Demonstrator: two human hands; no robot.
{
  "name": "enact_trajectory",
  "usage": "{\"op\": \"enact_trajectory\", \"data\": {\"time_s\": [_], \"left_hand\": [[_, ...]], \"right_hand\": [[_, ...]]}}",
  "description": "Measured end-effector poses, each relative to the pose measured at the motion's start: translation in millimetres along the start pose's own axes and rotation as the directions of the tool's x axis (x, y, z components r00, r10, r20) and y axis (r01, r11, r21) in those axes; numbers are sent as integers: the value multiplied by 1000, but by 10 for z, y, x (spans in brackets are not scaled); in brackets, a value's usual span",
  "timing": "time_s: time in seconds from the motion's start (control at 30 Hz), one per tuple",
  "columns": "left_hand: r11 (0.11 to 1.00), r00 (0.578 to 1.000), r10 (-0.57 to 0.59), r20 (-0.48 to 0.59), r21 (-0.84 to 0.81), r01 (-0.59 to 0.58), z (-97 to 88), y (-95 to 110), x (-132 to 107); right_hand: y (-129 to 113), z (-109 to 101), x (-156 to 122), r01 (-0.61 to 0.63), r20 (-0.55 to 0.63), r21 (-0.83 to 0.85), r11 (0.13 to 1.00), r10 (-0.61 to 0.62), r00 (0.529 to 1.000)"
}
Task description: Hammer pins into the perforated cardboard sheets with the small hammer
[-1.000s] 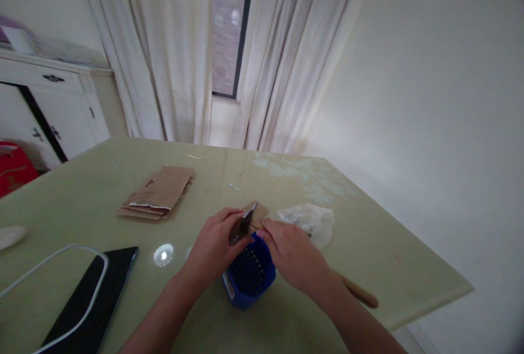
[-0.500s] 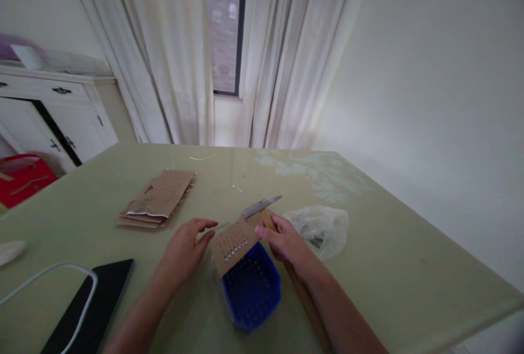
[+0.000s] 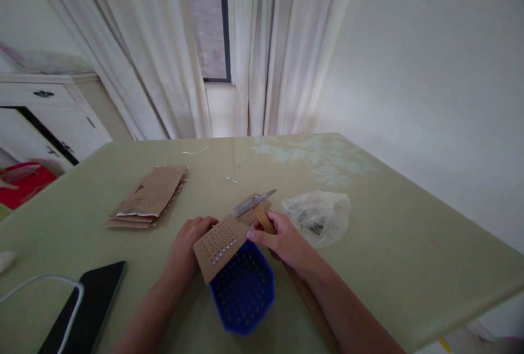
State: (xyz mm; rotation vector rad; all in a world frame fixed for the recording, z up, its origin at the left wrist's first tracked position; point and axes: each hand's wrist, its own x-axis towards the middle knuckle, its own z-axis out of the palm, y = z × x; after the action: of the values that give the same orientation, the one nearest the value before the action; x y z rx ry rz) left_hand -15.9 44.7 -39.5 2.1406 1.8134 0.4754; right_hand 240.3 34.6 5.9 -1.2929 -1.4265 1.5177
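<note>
My right hand point(image 3: 282, 240) is closed round the wooden handle of a tool point(image 3: 303, 294) whose flat metal blade point(image 3: 254, 203) points away from me. Its thumb and fingertips also pinch the right edge of a brown perforated card point(image 3: 220, 244) studded with small metal pieces. My left hand point(image 3: 186, 250) holds the card's left side from behind, fingers curled. The card is tilted over the far rim of a small blue perforated basket point(image 3: 243, 291) on the green table point(image 3: 380, 245).
A stack of similar brown cards point(image 3: 149, 198) lies at the left. A crumpled clear plastic bag point(image 3: 321, 215) with small metal parts sits right of my hands. A black tablet point(image 3: 79, 310) with a white cable lies at the near left. Curtains, window and a white cabinet stand behind.
My left hand has come back to the card and taken its left side. The card has sunk a little lower over the basket; the camera has shifted slightly.
</note>
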Motion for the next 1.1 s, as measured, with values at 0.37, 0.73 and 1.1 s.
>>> {"op": "enact_trajectory", "data": {"time_s": [0.37,0.73,1.1], "left_hand": [[958,993,-89,-71,267,105,-81,-176,-113],[849,864,-84,-497,-489,-199,-473,197,-197],[871,920,222,-323,-357,-336,-301,493,-311]], "right_hand": [[10,30,6,-7,7,8,1000,6,1000],[19,38,27,3,16,6,1000,-3,1000],[1,58,-1,4,20,-4,1000,-4,1000]]}}
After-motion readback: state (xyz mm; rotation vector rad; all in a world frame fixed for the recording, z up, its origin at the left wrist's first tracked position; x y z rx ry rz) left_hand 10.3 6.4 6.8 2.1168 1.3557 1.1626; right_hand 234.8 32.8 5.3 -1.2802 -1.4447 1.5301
